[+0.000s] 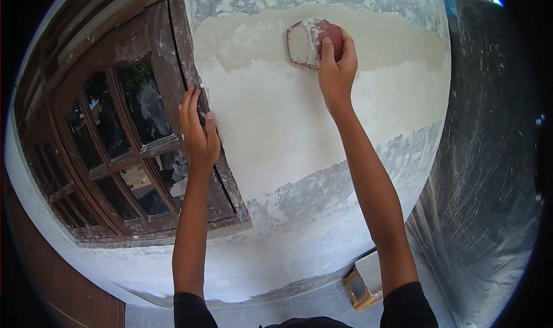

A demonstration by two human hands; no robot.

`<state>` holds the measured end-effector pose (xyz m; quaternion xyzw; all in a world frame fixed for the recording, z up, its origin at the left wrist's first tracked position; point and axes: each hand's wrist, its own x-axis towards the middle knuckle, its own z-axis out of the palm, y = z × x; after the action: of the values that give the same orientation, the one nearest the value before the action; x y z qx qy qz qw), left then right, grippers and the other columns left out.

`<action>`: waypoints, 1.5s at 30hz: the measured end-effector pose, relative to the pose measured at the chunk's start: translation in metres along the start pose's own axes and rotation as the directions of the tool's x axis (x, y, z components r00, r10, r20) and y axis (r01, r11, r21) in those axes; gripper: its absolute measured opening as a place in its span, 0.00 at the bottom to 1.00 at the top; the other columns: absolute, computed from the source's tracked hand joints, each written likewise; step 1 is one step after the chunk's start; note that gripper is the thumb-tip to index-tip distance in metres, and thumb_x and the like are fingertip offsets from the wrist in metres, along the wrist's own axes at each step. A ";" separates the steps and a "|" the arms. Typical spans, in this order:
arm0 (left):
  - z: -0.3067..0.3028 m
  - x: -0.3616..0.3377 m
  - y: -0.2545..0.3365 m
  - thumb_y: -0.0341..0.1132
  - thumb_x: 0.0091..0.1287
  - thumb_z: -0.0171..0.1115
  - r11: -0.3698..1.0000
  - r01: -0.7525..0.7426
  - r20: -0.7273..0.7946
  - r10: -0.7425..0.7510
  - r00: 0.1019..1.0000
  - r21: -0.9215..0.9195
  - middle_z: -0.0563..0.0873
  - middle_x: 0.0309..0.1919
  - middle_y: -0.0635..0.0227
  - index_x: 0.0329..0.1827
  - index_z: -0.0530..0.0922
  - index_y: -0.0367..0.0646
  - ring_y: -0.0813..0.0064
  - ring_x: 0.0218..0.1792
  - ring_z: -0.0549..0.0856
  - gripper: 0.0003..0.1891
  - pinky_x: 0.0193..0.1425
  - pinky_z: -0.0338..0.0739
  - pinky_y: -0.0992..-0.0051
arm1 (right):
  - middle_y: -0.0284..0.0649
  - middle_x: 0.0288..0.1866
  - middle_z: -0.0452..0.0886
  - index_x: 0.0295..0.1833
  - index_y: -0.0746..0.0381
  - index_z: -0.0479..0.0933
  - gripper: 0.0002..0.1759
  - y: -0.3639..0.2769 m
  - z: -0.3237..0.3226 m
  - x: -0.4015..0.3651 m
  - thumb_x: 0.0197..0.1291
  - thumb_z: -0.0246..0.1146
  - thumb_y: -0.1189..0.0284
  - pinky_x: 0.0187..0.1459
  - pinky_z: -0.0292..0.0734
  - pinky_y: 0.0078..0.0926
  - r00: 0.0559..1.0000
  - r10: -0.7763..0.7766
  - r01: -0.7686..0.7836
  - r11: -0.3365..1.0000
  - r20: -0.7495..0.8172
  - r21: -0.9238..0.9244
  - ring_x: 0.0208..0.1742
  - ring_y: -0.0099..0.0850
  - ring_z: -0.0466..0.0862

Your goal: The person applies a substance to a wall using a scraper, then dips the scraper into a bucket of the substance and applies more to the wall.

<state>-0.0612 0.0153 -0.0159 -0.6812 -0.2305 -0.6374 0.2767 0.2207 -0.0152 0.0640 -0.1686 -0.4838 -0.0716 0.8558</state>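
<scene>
My right hand [339, 63] grips a red plastic putty spreader [330, 34] and holds it against the upper part of the wall [276, 120]. Pale putty [302, 44] coats the spreader's left half. Around the tool runs a band of damp, beige putty [247, 42], with whiter dried filler below it. My left hand [199, 126] rests with its fingers stretched out on the right edge of the brown wooden window frame [184, 57]. Nothing shows in that hand.
Dark glass panes [144, 100] fill the wooden window at left. Plastic sheeting [478, 155] hangs at right, past the wall's edge. On the tiled floor [311, 305] below stands a yellowish stool-like object [360, 293] near the wall's foot.
</scene>
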 end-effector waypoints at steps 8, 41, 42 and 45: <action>0.003 -0.006 0.024 0.33 0.79 0.48 1.000 0.000 -0.022 -0.001 1.000 -0.006 0.68 0.77 0.47 0.78 0.65 0.33 0.50 0.78 0.67 0.26 0.82 0.58 0.53 | 0.46 0.61 0.80 0.70 0.67 0.71 0.22 0.011 -0.037 0.018 0.75 0.57 0.70 0.64 0.76 0.34 0.959 0.235 -0.243 0.969 -0.157 -0.038 0.61 0.35 0.81; 0.092 -0.060 0.145 0.30 0.73 0.53 0.998 0.013 0.180 -0.003 0.984 -0.058 0.66 0.79 0.52 0.78 0.65 0.34 0.47 0.82 0.59 0.29 0.84 0.50 0.44 | 0.44 0.67 0.77 0.70 0.69 0.68 0.21 0.065 -0.238 0.010 0.78 0.58 0.73 0.63 0.79 0.29 0.784 0.522 -0.522 0.847 -0.336 0.097 0.63 0.32 0.81; 0.098 -0.062 0.155 0.30 0.73 0.54 0.998 -0.001 0.180 0.012 0.984 -0.062 0.67 0.79 0.52 0.78 0.65 0.34 0.47 0.82 0.60 0.29 0.84 0.50 0.44 | 0.44 0.67 0.77 0.70 0.69 0.68 0.21 0.066 -0.251 0.009 0.78 0.58 0.73 0.63 0.79 0.29 0.781 0.529 -0.529 0.843 -0.333 0.097 0.63 0.32 0.81; 0.116 -0.068 0.188 0.30 0.73 0.55 0.999 0.006 0.192 0.003 0.981 -0.050 0.70 0.78 0.51 0.78 0.66 0.35 0.47 0.81 0.64 0.29 0.84 0.54 0.46 | 0.42 0.66 0.78 0.69 0.68 0.70 0.19 0.073 -0.293 0.002 0.78 0.58 0.73 0.63 0.78 0.29 0.762 0.580 -0.585 0.807 -0.288 0.076 0.64 0.31 0.80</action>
<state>0.1443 -0.0433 -0.1036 -0.7460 -0.2405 -0.5746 0.2355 0.4780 -0.0521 -0.0898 -0.3055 -0.2725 0.1687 0.8966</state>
